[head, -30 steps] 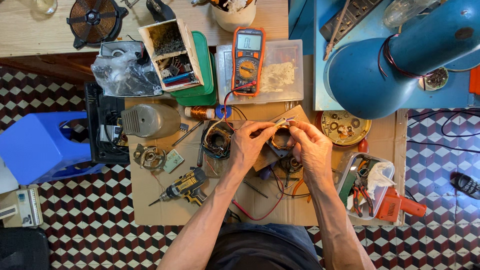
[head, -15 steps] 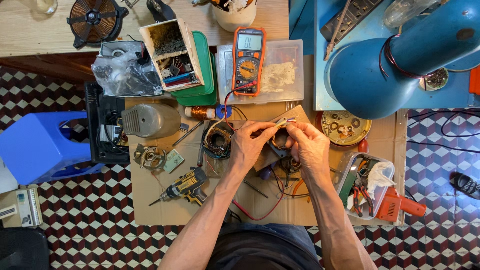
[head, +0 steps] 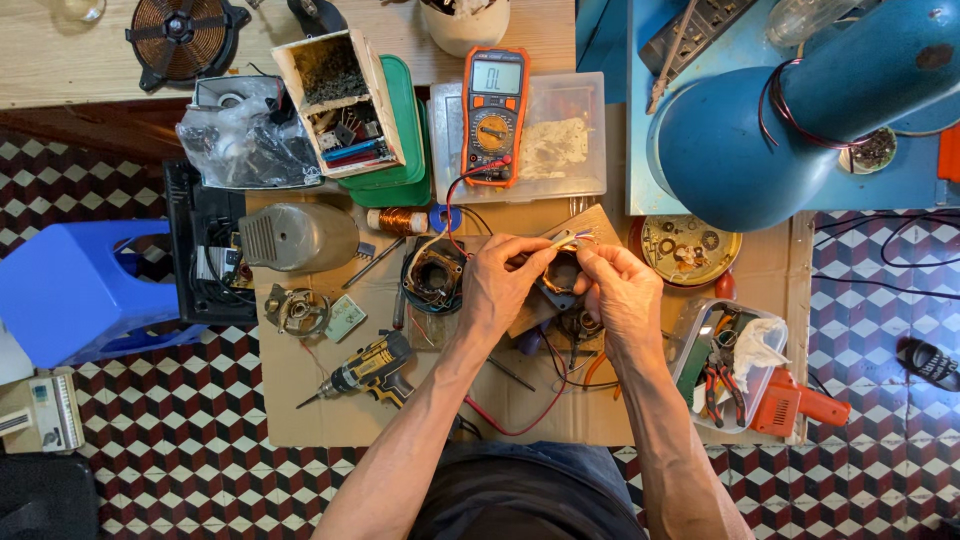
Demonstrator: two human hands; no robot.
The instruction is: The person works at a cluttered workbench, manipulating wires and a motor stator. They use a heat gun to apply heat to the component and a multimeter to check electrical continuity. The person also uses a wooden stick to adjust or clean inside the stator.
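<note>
— Where are the two hands?

— Both are over the middle of the brown cardboard sheet (head: 330,400) on the floor. The left hand (head: 500,285) and the right hand (head: 622,292) sit close together, fingertips nearly meeting.

— What do they hold?

— A small bundle of thin pale wire ends (head: 565,238), pinched between the thumb and fingers of both hands. The bundle sticks up just above the fingertips, between the two hands.

— And under it?

— A dark, round motor stator with copper windings (head: 560,275) lies in the gap between the hands, partly hidden by the fingers. Whether the wires run from it I cannot tell.

— What lies about them?

— Just left of the left hand sits a second dark wound coil (head: 432,275). Above it lie a small spool of copper wire (head: 396,220) and an orange digital multimeter (head: 493,115), which rests on a clear plastic box (head: 570,140). A red lead (head: 455,205) runs down from the meter towards the hands. A grey metal motor housing (head: 298,236) lies farther left, and a yellow and black cordless drill (head: 368,368) lies below the left forearm. To the right of the right hand stand a round brass-coloured tray of small parts (head: 690,248) and a clear tub holding pliers (head: 725,365).
</note>
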